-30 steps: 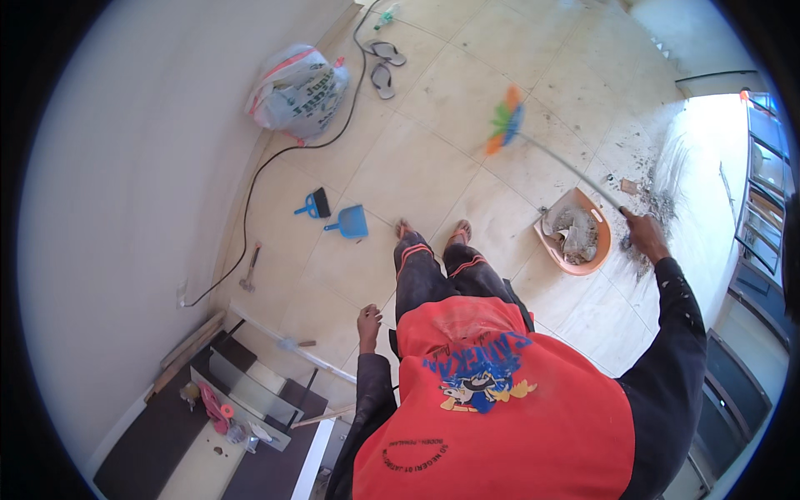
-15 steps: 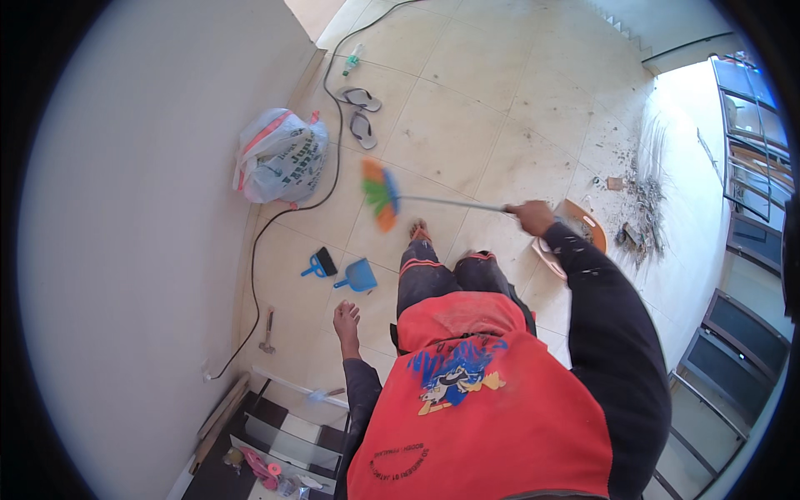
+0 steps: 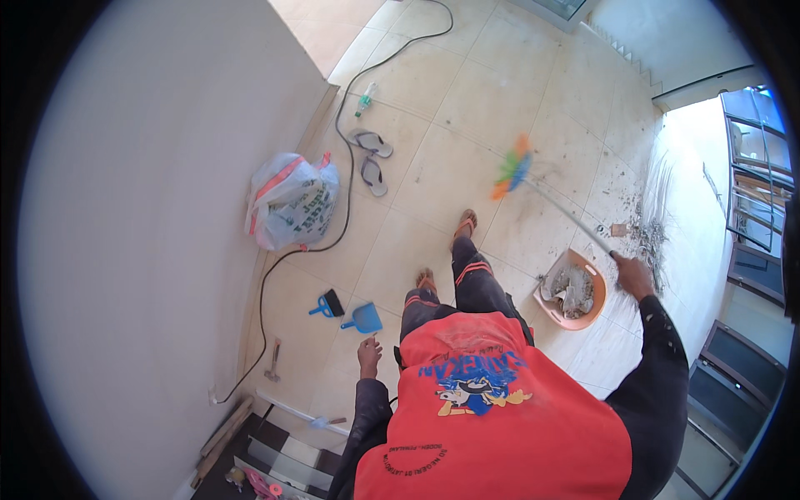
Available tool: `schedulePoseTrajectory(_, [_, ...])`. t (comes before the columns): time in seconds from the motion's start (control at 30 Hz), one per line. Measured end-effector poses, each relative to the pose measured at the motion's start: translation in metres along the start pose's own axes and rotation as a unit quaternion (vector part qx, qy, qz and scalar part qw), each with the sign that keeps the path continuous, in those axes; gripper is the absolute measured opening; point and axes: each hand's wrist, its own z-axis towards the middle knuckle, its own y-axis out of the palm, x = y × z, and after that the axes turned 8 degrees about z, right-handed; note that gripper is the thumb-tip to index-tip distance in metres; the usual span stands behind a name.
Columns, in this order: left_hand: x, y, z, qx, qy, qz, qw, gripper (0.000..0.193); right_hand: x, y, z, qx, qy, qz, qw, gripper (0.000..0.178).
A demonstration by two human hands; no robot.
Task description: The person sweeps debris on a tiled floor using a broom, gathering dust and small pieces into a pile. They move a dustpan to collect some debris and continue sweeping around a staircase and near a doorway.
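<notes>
My right hand (image 3: 635,277) is closed around the end of a long grey handle, out to the right. The handle belongs to a broom (image 3: 567,215), whose orange, green and blue bristles are blurred over the tiles ahead of my feet. Low on the left, my left hand (image 3: 369,358) hangs with loosely bent fingers and appears to hold nothing. Just beyond it in the picture lie a blue dustpan (image 3: 364,317) and a small blue hand brush (image 3: 330,303) with black bristles. An orange tub (image 3: 595,310) with grey debris inside stands between my legs and my right arm.
Debris (image 3: 650,237) is heaped along the right wall. A black cable (image 3: 340,196) runs along the left, past a stuffed plastic bag (image 3: 292,200), grey flip-flops (image 3: 372,158) and a plastic bottle (image 3: 365,100). A hammer (image 3: 272,360) lies near the left wall.
The broom head has swung from the left across to the right, ahead of my feet. My right hand has moved right and lower, uncovering the tub. My feet have stepped apart.
</notes>
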Motion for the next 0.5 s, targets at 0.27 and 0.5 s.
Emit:
schedulePoseTrajectory(0.27, [0.131,0.053,0.015,-0.006,0.084,0.015,0.996,0.031,-0.106,0.047,0.125,0.018,-0.179,0.074,0.981,0.038])
schedulePoseTrajectory(0.5, [0.240,0.087,-0.027,0.029,0.168,-0.036,0.985,0.033,-0.032,0.011,0.166,-0.002,-0.150,0.031,0.988,0.039])
